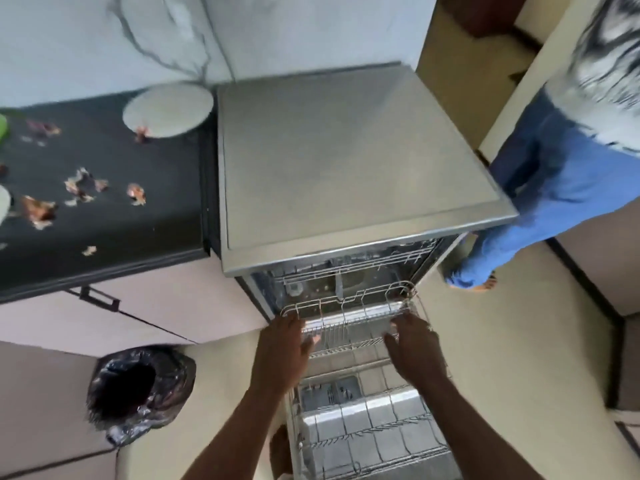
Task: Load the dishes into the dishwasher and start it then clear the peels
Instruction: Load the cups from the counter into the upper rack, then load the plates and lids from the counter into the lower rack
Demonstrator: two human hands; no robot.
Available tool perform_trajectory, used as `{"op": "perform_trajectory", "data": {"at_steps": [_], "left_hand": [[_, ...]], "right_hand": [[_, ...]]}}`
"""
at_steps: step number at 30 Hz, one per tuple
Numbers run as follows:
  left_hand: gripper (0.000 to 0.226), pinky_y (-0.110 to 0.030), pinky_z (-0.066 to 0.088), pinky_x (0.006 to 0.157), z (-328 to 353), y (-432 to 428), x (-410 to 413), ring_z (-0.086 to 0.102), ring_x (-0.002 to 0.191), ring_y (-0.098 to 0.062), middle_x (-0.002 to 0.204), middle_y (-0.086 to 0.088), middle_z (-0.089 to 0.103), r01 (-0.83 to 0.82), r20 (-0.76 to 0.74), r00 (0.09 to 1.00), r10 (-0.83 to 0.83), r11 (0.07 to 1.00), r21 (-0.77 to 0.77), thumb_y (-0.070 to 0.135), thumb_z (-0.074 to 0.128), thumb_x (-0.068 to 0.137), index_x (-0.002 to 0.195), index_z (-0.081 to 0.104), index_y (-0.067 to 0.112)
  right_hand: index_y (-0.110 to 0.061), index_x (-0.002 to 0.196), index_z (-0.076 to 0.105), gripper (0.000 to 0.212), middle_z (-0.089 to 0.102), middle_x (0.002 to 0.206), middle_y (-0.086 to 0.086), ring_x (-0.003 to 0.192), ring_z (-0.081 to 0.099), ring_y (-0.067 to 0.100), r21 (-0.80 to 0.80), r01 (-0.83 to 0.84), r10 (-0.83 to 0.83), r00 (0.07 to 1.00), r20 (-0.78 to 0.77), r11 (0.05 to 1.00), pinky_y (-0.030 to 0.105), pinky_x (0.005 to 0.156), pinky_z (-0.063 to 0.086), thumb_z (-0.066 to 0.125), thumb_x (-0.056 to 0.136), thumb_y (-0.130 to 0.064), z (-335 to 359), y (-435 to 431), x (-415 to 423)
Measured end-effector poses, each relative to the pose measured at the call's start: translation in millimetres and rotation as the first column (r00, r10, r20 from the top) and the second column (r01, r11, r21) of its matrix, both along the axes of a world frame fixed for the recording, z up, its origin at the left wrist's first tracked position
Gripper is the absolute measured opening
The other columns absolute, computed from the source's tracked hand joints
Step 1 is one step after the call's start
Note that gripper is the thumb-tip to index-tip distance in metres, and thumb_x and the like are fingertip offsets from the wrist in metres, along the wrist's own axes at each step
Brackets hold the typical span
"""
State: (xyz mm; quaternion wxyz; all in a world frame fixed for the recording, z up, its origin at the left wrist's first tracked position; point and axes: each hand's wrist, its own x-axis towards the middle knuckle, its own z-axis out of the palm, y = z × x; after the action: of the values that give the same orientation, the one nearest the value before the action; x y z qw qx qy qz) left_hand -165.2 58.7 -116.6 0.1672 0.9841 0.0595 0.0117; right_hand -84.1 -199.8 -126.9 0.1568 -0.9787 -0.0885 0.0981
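A: The silver steel dishwasher [346, 161] is seen with its door down, and both wire racks are drawn out in front of it.

B: The left hand [284, 344] is laid on the left front corner of the upper wire rack [349, 317]. Its fingertips are blurred at the rim, so it cannot be told whether wire is gripped.

A: The right hand [414, 348] is set at the right front corner, its fingers [391, 339] loosely apart and clamped on nothing.

B: The lower wire rack [367, 431] is seen beneath the forearms.

A: The round white plate [168, 110] is found on the black surface [138, 230], just beside the dishwasher.

B: Brownish peels [83, 185] are scattered across that surface, one touching the plate's near edge. A bin lined with a black bag [138, 386] is seen on the floor below, and a person in blue jeans [554, 188] is placed to the right of the dishwasher.
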Motion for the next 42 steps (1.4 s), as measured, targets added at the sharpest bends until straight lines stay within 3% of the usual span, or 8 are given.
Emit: {"op": "perform_trajectory", "data": {"at_steps": [5,9,15,22,25,31,36,42], "left_hand": [[0.024,-0.035,0.048,0.086,62,3,-61,0.06,0.101,-0.018,0.106,0.003,0.067,-0.07,0.174,0.981,0.083,0.994,-0.08,0.04,0.06,0.094,0.105,0.066,0.02],[0.036,-0.028,0.035,0.089,103,14,-97,0.052,0.105,-0.016,0.106,0.002,0.067,-0.134,0.276,0.952,0.133,0.991,-0.017,0.047,0.051,0.089,0.104,0.066,0.018],[0.059,-0.041,0.041,0.108,135,51,-143,0.051,0.132,-0.025,0.136,-0.002,0.061,-0.266,0.191,0.946,0.263,0.964,-0.007,0.06,0.038,0.096,0.126,0.064,0.017],[0.053,-0.043,0.051,0.1,152,128,-200,0.06,0.124,-0.028,0.129,-0.004,0.066,-0.39,0.183,0.906,0.381,0.921,0.012,0.058,0.045,0.094,0.12,0.068,0.018],[0.055,-0.044,0.051,0.101,154,169,-221,0.061,0.124,-0.028,0.128,-0.004,0.067,-0.426,0.194,0.887,0.419,0.905,-0.002,0.059,0.044,0.094,0.12,0.068,0.017],[0.063,-0.042,0.049,0.103,145,268,-255,0.059,0.126,-0.026,0.131,-0.002,0.066,-0.454,0.162,0.878,0.451,0.891,-0.024,0.065,0.033,0.098,0.123,0.067,0.018],[0.086,-0.042,0.03,0.117,155,341,-285,0.039,0.144,-0.025,0.149,-0.003,0.052,-0.488,0.16,0.854,0.495,0.869,-0.086,0.074,0.008,0.093,0.139,0.056,0.018],[0.063,-0.043,0.029,0.116,157,404,-318,0.036,0.145,-0.025,0.151,-0.003,0.049,-0.563,0.142,0.812,0.566,0.824,-0.065,0.062,0.032,0.1,0.14,0.053,0.018]], "right_hand": [[-0.01,0.111,0.07,0.055,0.07,0.112,0.014,0.104,0.067,0.037,0.005,-0.159,0.158,0.983,0.098,0.987,0.053,0.087,0.056,0.043,0.084,-0.049,54,9,-41],[-0.014,0.116,0.068,0.054,0.067,0.12,0.011,0.112,0.064,0.035,0.016,-0.188,0.184,0.972,0.144,0.982,0.05,0.093,0.051,0.05,0.085,-0.053,102,38,-57],[-0.018,0.142,0.052,0.058,0.053,0.146,0.009,0.135,0.048,0.032,0.017,-0.276,0.271,0.951,0.146,0.961,0.048,0.11,0.036,0.054,0.095,-0.053,153,86,-81],[-0.013,0.13,0.063,0.053,0.06,0.136,0.017,0.125,0.056,0.038,0.034,-0.359,0.342,0.911,0.228,0.933,0.051,0.103,0.046,0.07,0.088,-0.045,180,173,-96],[-0.016,0.129,0.064,0.052,0.059,0.138,0.014,0.128,0.055,0.037,0.006,-0.365,0.353,0.905,0.236,0.931,0.051,0.104,0.043,0.07,0.088,-0.047,185,224,-109],[-0.022,0.135,0.059,0.058,0.052,0.147,0.007,0.134,0.049,0.032,-0.006,-0.391,0.384,0.9,0.204,0.92,0.049,0.108,0.041,0.057,0.091,-0.06,183,340,-146],[-0.021,0.143,0.052,0.064,0.045,0.154,0.008,0.139,0.044,0.033,-0.017,-0.443,0.439,0.882,0.172,0.896,0.049,0.111,0.038,0.05,0.095,-0.061,186,423,-171],[-0.018,0.142,0.053,0.058,0.049,0.15,0.009,0.136,0.047,0.034,-0.039,-0.553,0.55,0.816,0.179,0.833,0.05,0.106,0.043,0.055,0.095,-0.053,190,500,-188]]}}
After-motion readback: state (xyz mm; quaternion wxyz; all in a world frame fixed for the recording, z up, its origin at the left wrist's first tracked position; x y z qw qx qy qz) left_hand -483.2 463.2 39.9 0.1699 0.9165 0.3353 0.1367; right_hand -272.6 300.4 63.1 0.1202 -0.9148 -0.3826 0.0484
